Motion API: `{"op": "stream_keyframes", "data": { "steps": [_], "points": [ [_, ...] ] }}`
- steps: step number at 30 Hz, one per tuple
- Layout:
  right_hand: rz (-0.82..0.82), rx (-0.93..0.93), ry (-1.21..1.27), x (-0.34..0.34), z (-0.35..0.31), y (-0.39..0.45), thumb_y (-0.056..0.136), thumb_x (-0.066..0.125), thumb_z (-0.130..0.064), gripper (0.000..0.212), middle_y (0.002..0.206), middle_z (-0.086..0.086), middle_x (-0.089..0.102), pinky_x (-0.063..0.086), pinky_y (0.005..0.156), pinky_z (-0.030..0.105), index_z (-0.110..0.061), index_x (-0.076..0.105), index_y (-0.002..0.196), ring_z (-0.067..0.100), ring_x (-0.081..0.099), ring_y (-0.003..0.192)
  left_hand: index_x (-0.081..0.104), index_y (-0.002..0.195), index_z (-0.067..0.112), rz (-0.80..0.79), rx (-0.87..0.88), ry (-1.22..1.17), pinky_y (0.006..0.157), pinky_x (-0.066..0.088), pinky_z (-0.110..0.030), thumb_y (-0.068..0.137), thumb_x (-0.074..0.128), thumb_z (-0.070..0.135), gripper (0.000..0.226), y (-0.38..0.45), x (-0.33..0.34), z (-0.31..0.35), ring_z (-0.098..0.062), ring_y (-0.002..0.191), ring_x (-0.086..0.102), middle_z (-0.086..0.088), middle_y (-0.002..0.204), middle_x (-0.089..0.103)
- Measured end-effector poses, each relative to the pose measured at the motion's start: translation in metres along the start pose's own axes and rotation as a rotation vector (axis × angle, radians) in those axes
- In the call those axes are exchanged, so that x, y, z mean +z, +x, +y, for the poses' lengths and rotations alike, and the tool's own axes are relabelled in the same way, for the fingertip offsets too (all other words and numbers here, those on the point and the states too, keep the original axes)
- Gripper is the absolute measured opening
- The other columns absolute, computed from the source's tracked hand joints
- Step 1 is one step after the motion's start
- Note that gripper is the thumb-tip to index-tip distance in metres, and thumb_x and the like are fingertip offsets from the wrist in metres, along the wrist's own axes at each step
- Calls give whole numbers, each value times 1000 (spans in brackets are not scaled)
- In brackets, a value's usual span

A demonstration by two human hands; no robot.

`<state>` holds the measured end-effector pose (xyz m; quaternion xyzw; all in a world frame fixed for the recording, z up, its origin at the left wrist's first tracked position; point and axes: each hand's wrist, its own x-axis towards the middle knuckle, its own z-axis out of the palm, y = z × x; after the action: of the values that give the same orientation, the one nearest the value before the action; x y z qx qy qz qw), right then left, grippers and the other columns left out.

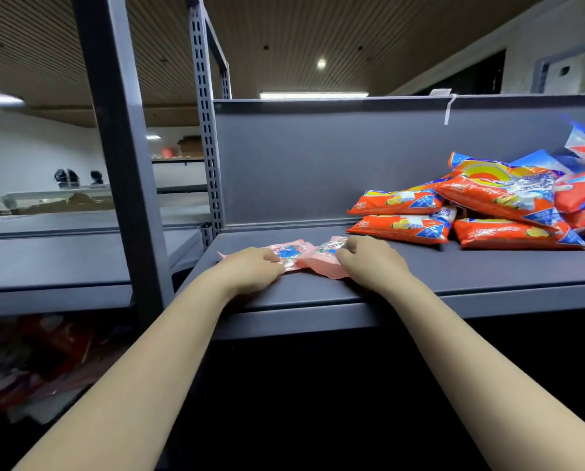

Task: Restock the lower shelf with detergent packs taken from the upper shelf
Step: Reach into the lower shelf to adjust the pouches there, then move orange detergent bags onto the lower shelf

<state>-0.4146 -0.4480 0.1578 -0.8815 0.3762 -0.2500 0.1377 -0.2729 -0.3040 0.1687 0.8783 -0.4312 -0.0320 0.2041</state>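
Head view: left hand and right hand, fingers curled, each grip a small pink plastic pack near the grey metal shelf's edge; orange detergent bags (heaped) far right.

Two bare forearms come in from near edge, no sleeves in view up to frame bottom. Left hand & right hand: no gloves, no rings, no watch or wristband seen. Fingernails too small to tell. Rest of body out of view.
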Motion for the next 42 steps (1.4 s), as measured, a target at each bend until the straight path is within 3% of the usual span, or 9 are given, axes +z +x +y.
{"op": "stream_keyframes", "data": {
  "steps": [7, 13, 17, 20, 23, 28, 31, 36, 42],
  "points": [
    [212, -53, 63, 4, -12, -24, 92, 48, -30, 27, 118, 6, 64, 38, 76, 32, -18, 65, 110, 28, 54, 110, 59, 118, 30, 236, 9, 13, 95, 33, -35, 93, 44, 36, 30, -37, 11, 0, -28, 119, 47, -1, 131, 57],
    [466, -293, 306, 16, -47, -68, 91, 56, -20, 16, 107, 3, 68, 40, 89, 35, -14, 68, 100, 25, 56, 105, 60, 118, 19, 468, 210, -34, 92, 35, -36, 95, 45, 29, 30, -83, 6, -11, -24, 113, 48, -2, 121, 61],
    [553, -402, 456, 32, -83, -108, 90, 57, -17, 13, 98, 0, 67, 42, 84, 28, -12, 66, 98, 19, 60, 96, 64, 109, 16, 592, 430, -128, 88, 42, -40, 93, 51, 23, 22, -125, -7, -40, -22, 101, 54, 1, 105, 65],
    [569, -446, 521, 53, -117, -137, 88, 57, -15, 12, 93, -5, 64, 40, 84, 15, -12, 65, 97, 8, 57, 90, 67, 102, 14, 657, 466, -137, 84, 46, -41, 90, 53, 21, 20, -152, -18, -81, -22, 95, 59, 2, 99, 67],
    [530, -471, 539, 81, -150, -163, 87, 58, -16, 13, 93, -6, 64, 39, 85, 10, -12, 66, 96, 4, 57, 89, 67, 100, 14, 644, 401, -107, 85, 46, -41, 89, 52, 22, 20, -171, -26, -133, -22, 93, 59, 1, 96, 67],
    [368, -479, 517, 133, -203, -191, 87, 61, -17, 12, 92, -9, 63, 46, 83, 21, -18, 65, 98, 7, 60, 89, 58, 120, 21, 457, 217, 30, 91, 39, -32, 95, 48, 31, 29, -188, -30, -233, -16, 107, 54, 6, 114, 62],
    [212, -455, 448, 167, -230, -201, 87, 63, -19, 21, 102, -13, 58, 46, 88, 28, -21, 62, 108, 9, 58, 99, 55, 122, 23, 368, 104, 75, 89, 37, -31, 96, 45, 35, 30, -199, -32, -290, -16, 107, 54, 6, 116, 61],
    [-17, -390, 366, 216, -262, -209, 90, 56, -33, 33, 113, -22, 44, 36, 89, 24, -29, 50, 122, 5, 47, 114, 52, 125, 20, 273, -41, 108, 92, 40, -37, 97, 42, 38, 34, -214, -37, -366, -21, 108, 56, 2, 120, 60],
    [-177, -317, 292, 259, -287, -197, 92, 56, -36, 40, 131, -9, 46, 41, 90, 27, -28, 45, 130, 11, 46, 120, 50, 127, 22, 220, -189, 78, 88, 42, -37, 98, 42, 38, 34, -214, -43, -428, -21, 99, 59, 2, 118, 60]
  ]
}}
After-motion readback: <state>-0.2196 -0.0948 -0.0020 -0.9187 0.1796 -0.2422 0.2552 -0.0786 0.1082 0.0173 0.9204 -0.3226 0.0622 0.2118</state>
